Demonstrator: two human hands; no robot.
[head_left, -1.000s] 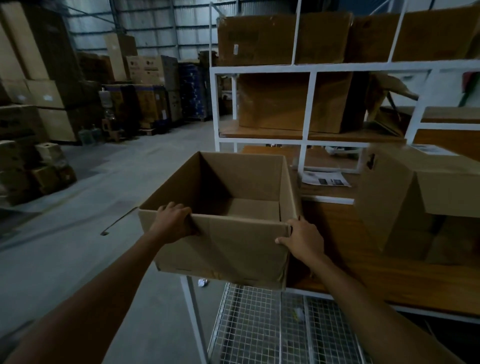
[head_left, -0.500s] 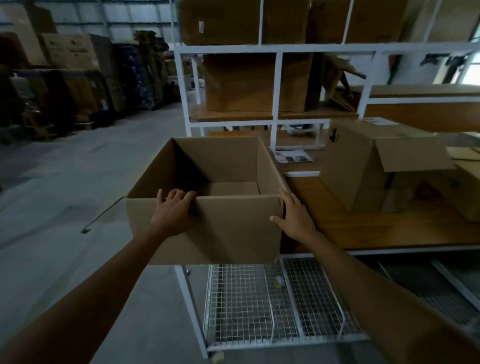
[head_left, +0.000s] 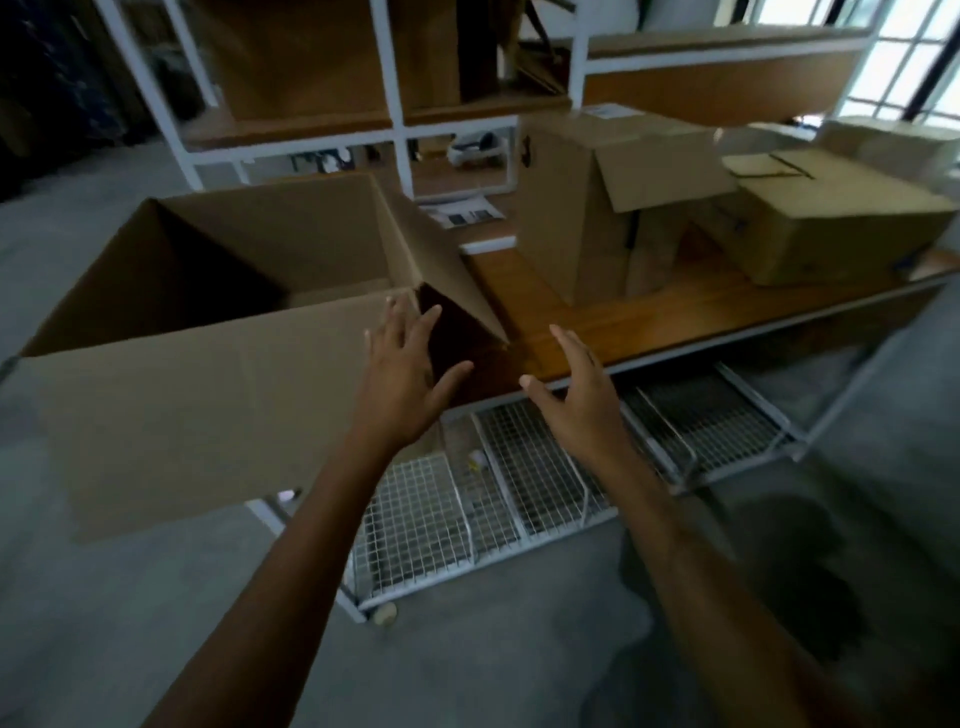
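Note:
A large open-topped cardboard box (head_left: 197, 395) fills the left of the view, overhanging the left end of the wooden tabletop (head_left: 670, 319). Its near wall faces me and its right side flap angles out toward the table. My left hand (head_left: 402, 376) is spread with straight fingers at the box's near right corner, and I cannot tell whether it touches the cardboard. My right hand (head_left: 579, 387) hovers open above the table's front edge, clear of the box, holding nothing.
A tall cardboard box (head_left: 582, 218) with a hanging flap stands on the table, and a flatter box (head_left: 831, 223) lies to its right. White shelving (head_left: 395, 119) with cartons rises behind. Wire mesh trays (head_left: 519, 483) sit under the table above concrete floor (head_left: 467, 660).
Both hands have let go of the open box and spread open. The left hand shifted to its right corner, the right hand pulled away. The view swung right and down.

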